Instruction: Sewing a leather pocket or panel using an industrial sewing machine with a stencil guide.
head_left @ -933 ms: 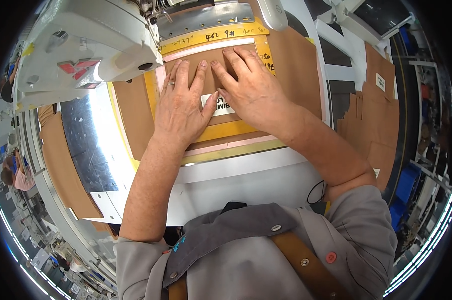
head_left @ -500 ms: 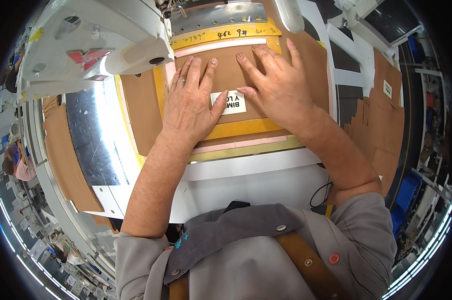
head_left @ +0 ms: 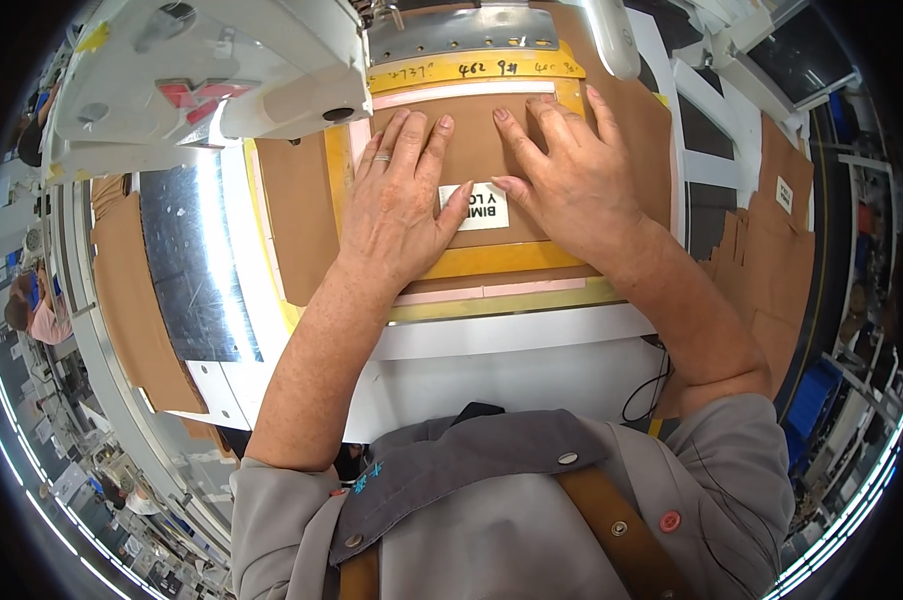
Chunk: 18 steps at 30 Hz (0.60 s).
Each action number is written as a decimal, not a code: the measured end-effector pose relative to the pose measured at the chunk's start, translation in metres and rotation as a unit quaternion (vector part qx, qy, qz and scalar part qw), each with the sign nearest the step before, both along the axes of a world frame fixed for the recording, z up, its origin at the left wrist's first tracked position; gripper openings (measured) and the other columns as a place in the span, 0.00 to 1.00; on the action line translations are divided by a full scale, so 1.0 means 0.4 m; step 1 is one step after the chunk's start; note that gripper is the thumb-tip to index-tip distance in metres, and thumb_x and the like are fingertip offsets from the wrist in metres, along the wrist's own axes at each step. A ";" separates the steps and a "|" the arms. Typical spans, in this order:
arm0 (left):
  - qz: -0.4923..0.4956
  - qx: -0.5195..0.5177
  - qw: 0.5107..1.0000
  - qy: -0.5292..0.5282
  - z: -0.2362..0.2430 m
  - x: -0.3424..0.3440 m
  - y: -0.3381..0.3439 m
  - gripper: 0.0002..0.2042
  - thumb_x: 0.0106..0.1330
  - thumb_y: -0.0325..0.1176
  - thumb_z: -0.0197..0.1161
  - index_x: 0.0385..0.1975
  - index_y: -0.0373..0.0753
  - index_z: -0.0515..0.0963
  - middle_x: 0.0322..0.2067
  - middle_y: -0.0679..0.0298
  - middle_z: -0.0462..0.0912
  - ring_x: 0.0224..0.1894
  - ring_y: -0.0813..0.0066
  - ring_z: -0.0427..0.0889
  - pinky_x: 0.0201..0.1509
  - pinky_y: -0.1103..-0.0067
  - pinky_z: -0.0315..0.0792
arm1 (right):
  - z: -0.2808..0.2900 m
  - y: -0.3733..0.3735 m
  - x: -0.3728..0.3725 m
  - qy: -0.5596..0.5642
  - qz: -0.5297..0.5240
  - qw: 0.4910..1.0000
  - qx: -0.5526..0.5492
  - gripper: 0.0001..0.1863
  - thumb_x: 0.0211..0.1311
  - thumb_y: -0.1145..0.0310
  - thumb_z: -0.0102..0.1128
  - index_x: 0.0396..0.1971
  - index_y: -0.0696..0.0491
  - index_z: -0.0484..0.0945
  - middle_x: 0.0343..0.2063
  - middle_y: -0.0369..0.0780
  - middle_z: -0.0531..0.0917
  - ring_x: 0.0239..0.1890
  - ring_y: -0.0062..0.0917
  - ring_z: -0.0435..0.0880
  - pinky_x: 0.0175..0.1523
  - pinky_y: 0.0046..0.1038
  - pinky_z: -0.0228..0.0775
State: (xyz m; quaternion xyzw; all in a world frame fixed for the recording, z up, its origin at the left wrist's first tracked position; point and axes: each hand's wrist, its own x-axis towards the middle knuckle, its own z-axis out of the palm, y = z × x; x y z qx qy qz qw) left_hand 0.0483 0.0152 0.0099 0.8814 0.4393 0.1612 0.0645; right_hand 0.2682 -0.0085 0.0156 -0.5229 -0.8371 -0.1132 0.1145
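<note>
Both palms face down on a brown fabric panel (head_left: 476, 140), which lies within a yellow frame (head_left: 516, 258). My left hand (head_left: 396, 205) has its fingers stretched out over the panel's left part, with a ring on one finger. Opposite it, my right hand (head_left: 586, 190) rests with fingers spread on the right part. A white printed label (head_left: 483, 208) sits on the fabric between the two thumbs, and the left thumb partly overlaps it. At the far side, a yellow bar with handwriting (head_left: 491, 68) borders the panel. Neither hand grips anything.
A large white sewing machine head (head_left: 221, 80) overhangs the far left. Behind the frame is a perforated metal plate (head_left: 461, 35). Brown fabric pieces (head_left: 131, 300) are stacked left, beyond a shiny metal plate (head_left: 196, 270). More brown pieces (head_left: 761, 270) lie at the right.
The whole view has shifted slightly, so things appear a little further right. Both hands keep the same place on the fabric.
</note>
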 end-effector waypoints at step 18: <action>0.050 0.032 0.995 0.075 0.011 -0.009 -0.005 0.28 0.67 0.51 0.64 0.66 0.51 0.76 0.61 0.52 0.74 0.66 0.54 0.72 0.72 0.56 0.59 | 0.009 0.003 0.002 -0.008 0.004 1.000 -0.004 0.34 0.55 0.42 0.69 0.58 0.49 0.82 0.41 0.39 0.80 0.44 0.25 0.81 0.75 0.46 0.55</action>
